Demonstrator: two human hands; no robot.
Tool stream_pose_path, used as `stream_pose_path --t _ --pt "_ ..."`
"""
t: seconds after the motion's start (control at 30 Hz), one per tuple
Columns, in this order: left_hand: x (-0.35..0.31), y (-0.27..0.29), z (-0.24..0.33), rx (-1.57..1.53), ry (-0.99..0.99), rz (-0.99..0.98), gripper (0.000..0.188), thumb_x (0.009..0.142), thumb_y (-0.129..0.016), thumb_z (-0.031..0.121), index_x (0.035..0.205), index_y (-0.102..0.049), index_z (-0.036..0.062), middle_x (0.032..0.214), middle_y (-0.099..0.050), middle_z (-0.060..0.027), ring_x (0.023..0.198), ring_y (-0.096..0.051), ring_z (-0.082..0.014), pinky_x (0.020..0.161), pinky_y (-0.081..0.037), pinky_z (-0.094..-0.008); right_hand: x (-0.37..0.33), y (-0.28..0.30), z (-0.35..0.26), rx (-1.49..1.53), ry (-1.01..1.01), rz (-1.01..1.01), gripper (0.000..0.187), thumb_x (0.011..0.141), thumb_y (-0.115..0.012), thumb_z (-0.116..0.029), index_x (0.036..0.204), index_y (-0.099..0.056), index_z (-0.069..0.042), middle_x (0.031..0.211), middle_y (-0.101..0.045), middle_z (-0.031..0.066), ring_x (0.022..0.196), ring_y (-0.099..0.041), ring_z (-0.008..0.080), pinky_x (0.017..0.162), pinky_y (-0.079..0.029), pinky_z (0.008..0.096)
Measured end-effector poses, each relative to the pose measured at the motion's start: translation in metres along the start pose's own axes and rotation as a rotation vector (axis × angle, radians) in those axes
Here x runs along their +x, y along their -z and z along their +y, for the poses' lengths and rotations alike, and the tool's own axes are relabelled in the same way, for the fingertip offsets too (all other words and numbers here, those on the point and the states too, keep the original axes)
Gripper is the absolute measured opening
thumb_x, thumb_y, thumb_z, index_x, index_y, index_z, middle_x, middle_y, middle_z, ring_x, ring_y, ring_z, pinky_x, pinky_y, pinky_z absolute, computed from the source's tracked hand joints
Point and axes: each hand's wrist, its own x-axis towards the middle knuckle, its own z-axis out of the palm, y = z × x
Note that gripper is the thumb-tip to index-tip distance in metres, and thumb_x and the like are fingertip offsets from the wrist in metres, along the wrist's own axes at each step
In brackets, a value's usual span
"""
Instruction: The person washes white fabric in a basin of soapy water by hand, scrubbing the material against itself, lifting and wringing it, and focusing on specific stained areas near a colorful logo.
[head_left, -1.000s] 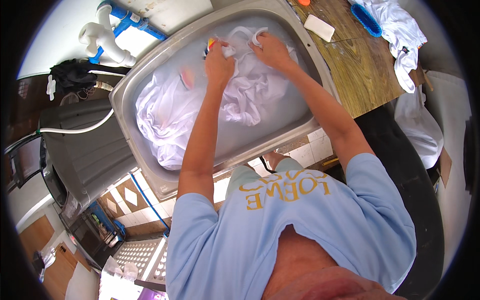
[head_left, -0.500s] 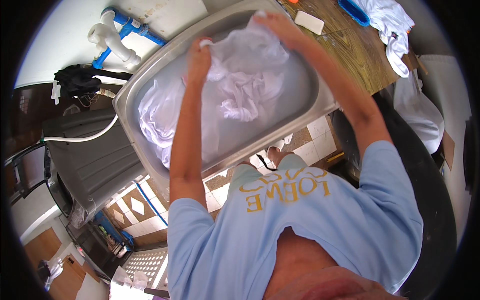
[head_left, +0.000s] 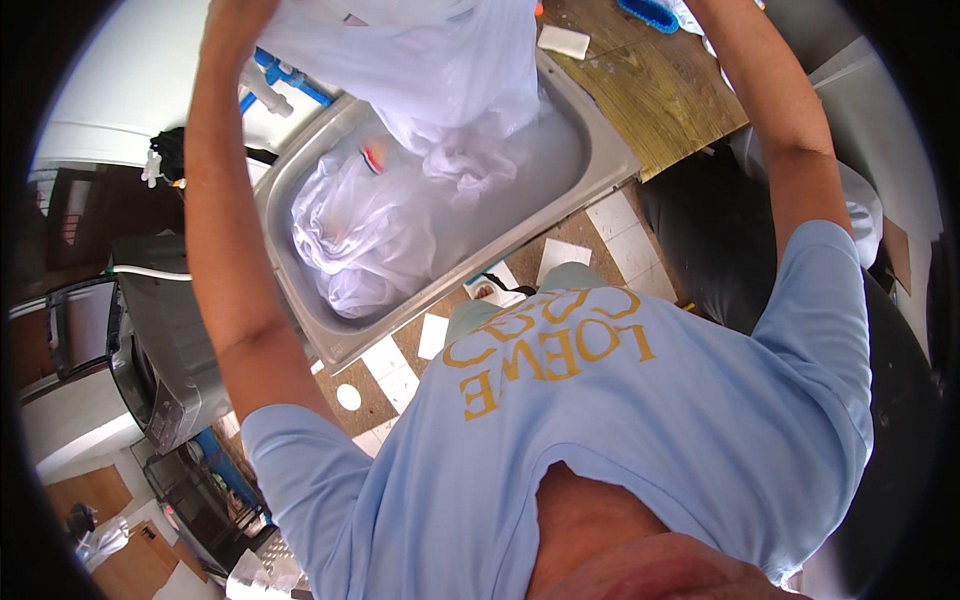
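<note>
A wet white cloth (head_left: 440, 60) is stretched high above the metal sink (head_left: 605, 150), sheer in places, its lower end bunched in the cloudy water. My left hand (head_left: 238, 18), cut off by the upper edge, grips the cloth's left side; its fingertips are out of sight. Of my right arm, only the raised forearm (head_left: 765, 85) shows, because the hand lies beyond the upper edge. Another white garment (head_left: 360, 235) lies soaking in a heap at the sink's left, with a small red and dark patch (head_left: 373, 160) near its top.
Right of the sink stands a wooden counter (head_left: 655, 95) with a pale soap bar (head_left: 563, 41) and a blue brush (head_left: 648, 12). Blue and white pipes (head_left: 290, 78) run along the wall at the left. A grey appliance (head_left: 165, 340) stands left of the sink.
Both arms have risen and spread apart, lifting the white cloth out of the water and opening it wide. My right hand has left the view.
</note>
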Motion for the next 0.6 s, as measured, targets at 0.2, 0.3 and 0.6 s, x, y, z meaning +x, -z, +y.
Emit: stream_pose_path --t 0.2,0.3,0.6 --pt "0.052 0.061 0.019 0.071 -0.114 -0.072 0.023 0.066 -0.049 0.010 0.077 -0.067 0.0018 0.062 -0.058 -0.0062 0.056 -0.051 -0.0152 0.053 -0.042 -0.0284 0.007 0.013 -0.064 -0.129 0.112 0.003 0.014 0.082 -0.067 -0.016 0.080 -0.058 -0.007 0.063 -0.049 -0.0016 0.051 -0.043 0.0090 0.045 -0.038 0.0248" --pt "0.062 0.084 0.035 0.108 -0.157 -0.142 0.022 0.066 -0.051 0.013 0.077 -0.067 0.0013 0.062 -0.057 -0.0064 0.058 -0.052 -0.0160 0.054 -0.042 -0.0285 0.008 0.005 -0.089 -0.087 0.155 -0.028 0.013 0.081 -0.067 -0.014 0.085 -0.061 -0.003 0.067 -0.054 0.0005 0.054 -0.049 0.0106 0.049 -0.044 0.0262" --pt "0.070 0.094 0.076 0.127 -0.011 -0.137 0.021 0.065 -0.054 0.014 0.073 -0.067 0.0002 0.062 -0.058 -0.0070 0.059 -0.052 -0.0168 0.057 -0.043 -0.0283 0.008 -0.002 -0.121 -0.092 0.202 -0.053 0.015 0.082 -0.066 -0.013 0.089 -0.061 0.000 0.074 -0.059 0.0033 0.059 -0.056 0.0117 0.054 -0.050 0.0275"
